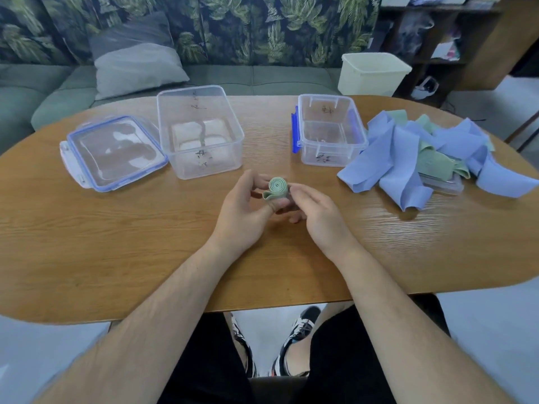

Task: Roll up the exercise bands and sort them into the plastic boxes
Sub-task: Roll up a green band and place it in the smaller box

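A green exercise band (pixel 277 188) is wound into a tight roll with a short tail hanging loose at its lower left. Both hands hold it above the middle of the table: my left hand (pixel 248 211) pinches it from the left, my right hand (pixel 318 214) from the right. Behind them stand two clear plastic boxes, a larger one (pixel 201 132) to the left and a smaller one (pixel 329 132) with blue clips to the right. Nothing lies in either box. A heap of unrolled blue and green bands (pixel 425 156) lies at the right.
A clear lid with blue trim (pixel 113 153) lies flat left of the larger box. Another lid (pixel 446 185) pokes out from under the heap. The wooden table (pixel 116 243) is oval. A sofa and a cream bin (pixel 370 72) stand beyond its far edge.
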